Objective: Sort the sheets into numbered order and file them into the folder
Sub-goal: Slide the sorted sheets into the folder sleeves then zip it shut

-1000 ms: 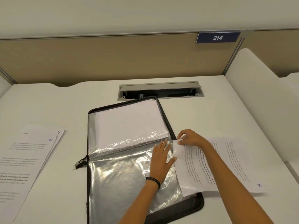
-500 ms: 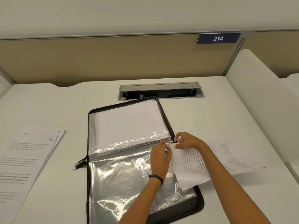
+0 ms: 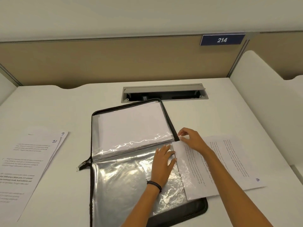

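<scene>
Black zip-edged folder (image 3: pixel 193 210) with clear plastic sleeves lies open mid-desk in front of you, its far edge just short of the grey cable tray (image 3: pixel 164 94), with bare white desk (image 3: pixel 205 115) at its far right. Your left hand (image 3: pixel 161 164) lies flat, fingers spread, on the near clear sleeve (image 3: pixel 118 185), while your right hand (image 3: pixel 191 139) pinches the far corner of the printed white sheet (image 3: pixel 229 163), whose left edge overlaps the folder's right edge. Hand-numbered sheets reading 9 and 10 (image 3: pixel 32 154) sit stacked at your left, and a blue plate on the partition reads 214 (image 3: pixel 222 40).
</scene>
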